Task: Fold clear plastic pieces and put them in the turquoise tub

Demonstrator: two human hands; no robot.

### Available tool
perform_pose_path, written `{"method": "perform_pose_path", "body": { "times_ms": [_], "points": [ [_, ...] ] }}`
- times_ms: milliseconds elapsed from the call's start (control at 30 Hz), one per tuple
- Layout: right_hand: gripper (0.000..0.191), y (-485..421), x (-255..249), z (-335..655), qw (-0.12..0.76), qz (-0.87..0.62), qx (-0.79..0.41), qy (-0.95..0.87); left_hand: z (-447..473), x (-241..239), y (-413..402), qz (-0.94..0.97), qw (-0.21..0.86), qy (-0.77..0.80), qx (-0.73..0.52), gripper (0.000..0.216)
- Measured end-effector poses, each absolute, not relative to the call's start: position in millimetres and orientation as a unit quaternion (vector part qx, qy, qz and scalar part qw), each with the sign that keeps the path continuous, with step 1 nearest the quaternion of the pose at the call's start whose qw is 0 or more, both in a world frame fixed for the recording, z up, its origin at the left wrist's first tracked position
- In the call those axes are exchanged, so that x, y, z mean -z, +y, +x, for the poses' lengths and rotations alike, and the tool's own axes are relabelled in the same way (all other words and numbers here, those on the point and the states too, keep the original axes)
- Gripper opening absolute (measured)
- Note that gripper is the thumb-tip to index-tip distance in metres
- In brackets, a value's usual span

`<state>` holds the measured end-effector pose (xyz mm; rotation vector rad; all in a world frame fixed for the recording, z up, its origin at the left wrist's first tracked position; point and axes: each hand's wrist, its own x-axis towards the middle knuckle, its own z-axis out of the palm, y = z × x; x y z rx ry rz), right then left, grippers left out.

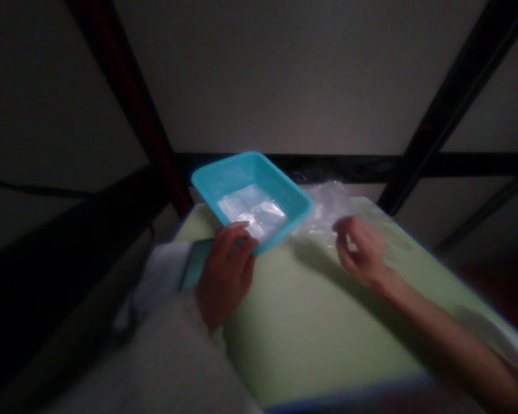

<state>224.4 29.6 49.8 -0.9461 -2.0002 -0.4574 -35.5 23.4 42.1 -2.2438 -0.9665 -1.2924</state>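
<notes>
Turquoise tub (pixel 228 181), tilted, clamped at its near rim by left hand (pixel 224 276); clear bag (pixel 254 213) inside, just past the fingertips. Right hand (pixel 360 250) apart, curled beside loose plastic (pixel 328 210); grip unclear. Risk: steeper tilt, bag sliding out.

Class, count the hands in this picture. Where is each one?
2. The left hand grips the near rim of the blue tub; the right hand is over the green table beside crumpled clear plastic. The dark edges could hide others.
</notes>
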Motion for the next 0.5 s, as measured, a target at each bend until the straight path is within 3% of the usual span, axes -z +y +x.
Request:
{"method": "perform_pose_path", "body": {
  "times_ms": [67, 133, 500],
  "points": [
    [0.019, 37, -31, 236, 0.321, -0.413, 0.173, -0.835, -42, -40, 36, -0.786, 0.197, -0.356, 0.466, 0.011],
    [0.018, 43, -17, 243, 0.286, -0.421, 0.161, -0.845, -46, -36, 49, -0.777, 0.189, -0.379, 0.466, 0.006],
    [0.021, 51, -6, 250, 0.236, -0.476, 0.11, -0.84, -67, -20, 105, -0.703, 0.157, -0.516, 0.463, 0.01]
  ]
}}
